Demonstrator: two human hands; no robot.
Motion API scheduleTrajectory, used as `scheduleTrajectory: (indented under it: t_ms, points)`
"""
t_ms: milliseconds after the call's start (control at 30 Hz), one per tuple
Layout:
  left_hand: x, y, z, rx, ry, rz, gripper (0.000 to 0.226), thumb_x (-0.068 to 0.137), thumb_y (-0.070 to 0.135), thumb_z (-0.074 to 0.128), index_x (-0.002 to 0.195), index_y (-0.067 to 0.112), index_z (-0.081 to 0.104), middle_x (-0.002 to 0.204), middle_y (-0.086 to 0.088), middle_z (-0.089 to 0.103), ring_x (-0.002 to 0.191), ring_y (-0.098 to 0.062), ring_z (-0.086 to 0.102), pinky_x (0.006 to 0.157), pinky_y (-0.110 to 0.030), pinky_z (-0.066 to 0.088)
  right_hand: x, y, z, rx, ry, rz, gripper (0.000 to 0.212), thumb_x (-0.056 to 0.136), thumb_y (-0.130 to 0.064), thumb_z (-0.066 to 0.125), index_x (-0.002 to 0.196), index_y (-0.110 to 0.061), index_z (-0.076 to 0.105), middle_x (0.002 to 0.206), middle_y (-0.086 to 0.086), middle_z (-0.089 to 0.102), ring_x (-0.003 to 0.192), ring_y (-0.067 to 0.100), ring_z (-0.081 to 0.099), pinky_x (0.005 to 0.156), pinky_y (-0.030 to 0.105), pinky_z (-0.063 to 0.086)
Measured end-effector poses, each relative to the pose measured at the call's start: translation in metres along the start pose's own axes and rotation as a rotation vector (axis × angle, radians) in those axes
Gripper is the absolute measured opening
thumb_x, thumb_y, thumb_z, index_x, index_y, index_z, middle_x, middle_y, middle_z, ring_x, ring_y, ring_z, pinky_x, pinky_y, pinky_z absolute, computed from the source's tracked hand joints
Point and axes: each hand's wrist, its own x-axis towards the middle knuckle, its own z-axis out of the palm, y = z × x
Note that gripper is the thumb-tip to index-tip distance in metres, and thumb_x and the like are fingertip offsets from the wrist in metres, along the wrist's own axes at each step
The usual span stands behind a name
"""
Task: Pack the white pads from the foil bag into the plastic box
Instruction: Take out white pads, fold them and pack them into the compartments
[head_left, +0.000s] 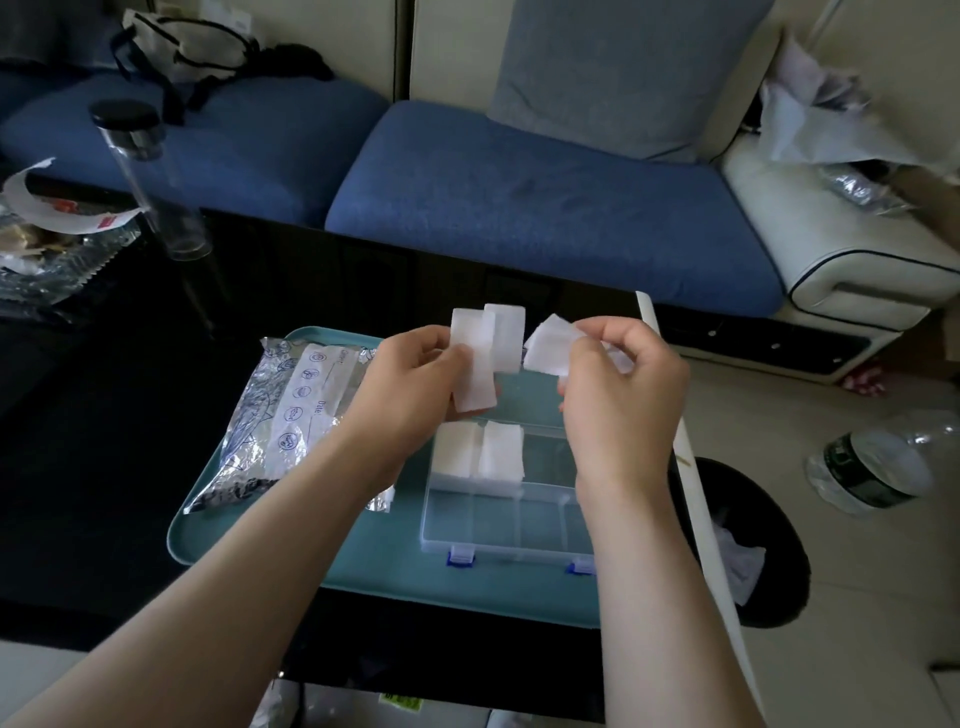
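Teal tray (363, 577): foil bag (260, 415) with "Date:" label, plastic box (498, 525), white pads (472, 358)

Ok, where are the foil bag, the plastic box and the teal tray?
foil bag (291, 415), head view, printed white label.
plastic box (519, 519), head view, empty near compartment.
teal tray (379, 564), head view, bare surface left of box.

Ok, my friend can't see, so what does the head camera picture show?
The left hand grips a few white pads and the right hand pinches another pad above an open plastic box. More pads lie in the box, which sits on a teal tray beside a foil bag, with a blue sofa behind.
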Motion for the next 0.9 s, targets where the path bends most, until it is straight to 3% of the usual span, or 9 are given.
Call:
scheduleTrajectory:
  t_ms: [67, 200, 300, 400, 533, 600, 700, 800, 900]
  points:
    - [-0.002, 0.000, 0.000, 0.064, -0.033, -0.013, 0.024, 0.104, 0.008, 0.050, 0.104, 0.004, 0.074, 0.103, -0.017, 0.078, 0.095, -0.030, 0.079, 0.086, -0.054, 0.064, 0.002, -0.003, -0.008, -0.124, -0.083, -0.077, 0.024, 0.092, -0.005, 0.059, 0.079, -0.020, 0.073, 0.079, -0.005, 0.071, 0.069, 0.001, 0.062, 0.058, 0.006, 0.043]
    - [-0.006, 0.002, 0.002, 0.251, -0.063, 0.074, 0.026, 0.100, 0.007, 0.050, 0.095, 0.008, 0.075, 0.088, -0.008, 0.080, 0.087, -0.024, 0.079, 0.087, -0.058, 0.062, 0.001, -0.004, -0.021, -0.446, -0.327, -0.224, 0.025, 0.091, -0.005, 0.056, 0.073, -0.018, 0.067, 0.069, -0.005, 0.066, 0.059, 0.001, 0.059, 0.048, 0.008, 0.040]
    - [-0.008, 0.003, 0.003, 0.356, -0.084, 0.119, 0.026, 0.098, 0.010, 0.051, 0.095, 0.016, 0.076, 0.083, -0.003, 0.080, 0.082, -0.021, 0.078, 0.083, -0.054, 0.063, -0.001, 0.000, -0.026, -0.654, -0.536, -0.239, 0.016, 0.098, -0.014, 0.060, 0.106, -0.028, 0.063, 0.099, -0.008, 0.064, 0.072, 0.003, 0.062, 0.052, 0.010, 0.046]
    - [-0.008, 0.003, 0.006, 0.459, -0.068, 0.192, 0.025, 0.090, 0.026, 0.050, 0.092, 0.021, 0.074, 0.079, -0.002, 0.075, 0.078, -0.030, 0.072, 0.074, -0.055, 0.061, 0.001, 0.005, -0.029, -0.620, -0.598, -0.216, 0.034, 0.102, -0.016, 0.063, 0.130, -0.032, 0.053, 0.121, -0.003, 0.061, 0.089, 0.000, 0.061, 0.065, 0.004, 0.048]
    - [-0.007, 0.001, 0.006, 0.475, -0.103, 0.188, 0.025, 0.088, 0.029, 0.049, 0.089, 0.020, 0.073, 0.079, -0.003, 0.075, 0.080, -0.032, 0.072, 0.072, -0.057, 0.060, 0.005, 0.011, -0.029, -0.626, -0.607, -0.163, 0.056, 0.104, -0.021, 0.065, 0.154, -0.033, 0.042, 0.131, -0.008, 0.057, 0.095, 0.002, 0.058, 0.068, -0.005, 0.041]
    - [-0.008, 0.002, 0.005, 0.457, -0.141, 0.180, 0.025, 0.090, 0.025, 0.049, 0.091, 0.020, 0.073, 0.080, -0.003, 0.076, 0.079, -0.029, 0.074, 0.073, -0.056, 0.062, 0.006, 0.011, -0.029, -0.614, -0.625, -0.134, 0.050, 0.105, -0.022, 0.064, 0.152, -0.030, 0.049, 0.130, -0.009, 0.058, 0.094, -0.001, 0.056, 0.065, -0.004, 0.041]
    - [-0.010, 0.000, 0.004, 0.385, -0.166, 0.144, 0.024, 0.101, 0.012, 0.048, 0.103, 0.015, 0.072, 0.088, -0.007, 0.079, 0.081, -0.021, 0.079, 0.076, -0.054, 0.065, 0.008, 0.013, -0.029, -0.552, -0.595, -0.112, 0.026, 0.103, -0.023, 0.066, 0.129, -0.026, 0.067, 0.114, -0.008, 0.068, 0.087, -0.006, 0.058, 0.060, -0.002, 0.041]
    - [-0.008, -0.003, 0.002, 0.299, -0.130, 0.088, 0.026, 0.108, 0.007, 0.044, 0.113, 0.011, 0.069, 0.097, -0.011, 0.079, 0.084, -0.023, 0.080, 0.076, -0.050, 0.066, 0.010, 0.013, -0.028, -0.467, -0.469, -0.084, 0.015, 0.102, -0.021, 0.066, 0.116, -0.023, 0.072, 0.099, -0.010, 0.067, 0.081, -0.003, 0.058, 0.057, -0.001, 0.039]
    - [-0.005, -0.007, -0.003, 0.211, -0.111, 0.021, 0.027, 0.111, 0.008, 0.043, 0.122, 0.008, 0.067, 0.106, -0.012, 0.078, 0.088, -0.025, 0.080, 0.075, -0.045, 0.066, 0.011, 0.012, -0.026, -0.407, -0.319, -0.108, 0.015, 0.100, -0.015, 0.065, 0.110, -0.019, 0.076, 0.099, -0.003, 0.072, 0.078, -0.002, 0.059, 0.055, 0.001, 0.039]
